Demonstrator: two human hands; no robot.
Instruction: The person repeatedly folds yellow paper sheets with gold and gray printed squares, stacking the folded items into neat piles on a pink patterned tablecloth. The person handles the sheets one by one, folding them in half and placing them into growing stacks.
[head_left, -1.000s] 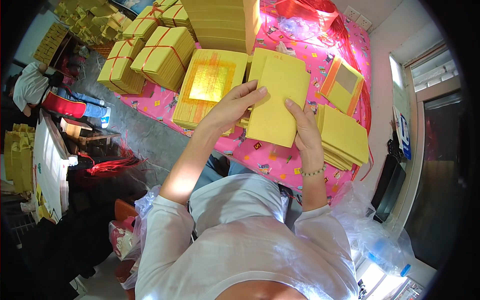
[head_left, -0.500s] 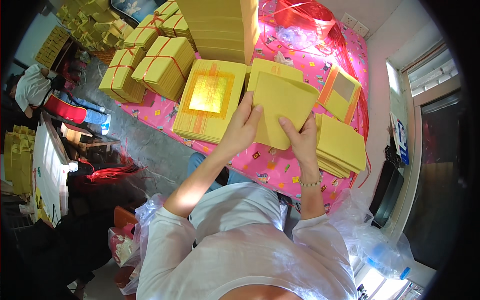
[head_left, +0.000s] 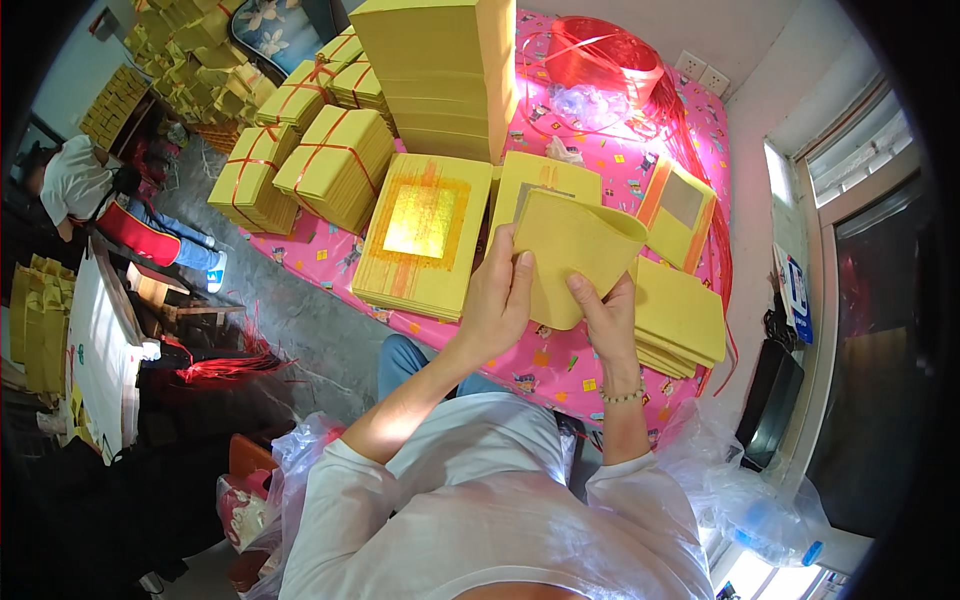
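A thin set of yellow paper sheets is held up over the pink table, its upper right side curling over. My left hand pinches its left edge with the thumb on top. My right hand grips the lower right part, thumb on the near face. Behind the sheets, partly covered, lies another yellow paper pile. Left of it sits a stack topped with a gold foil square. To the right, beyond my right hand, are a plain yellow paper stack and an orange-banded piece with a grey square.
A tall yellow paper stack rises at the back, beside red-tied bundles. A red basket with red strips stands at the far right, near the wall. Another person is at the left. Plastic bags hang at the lower right.
The view has tilted, so the table sits lower in the picture. Both hands keep their hold, and the upper right side of the sheets now curls over more.
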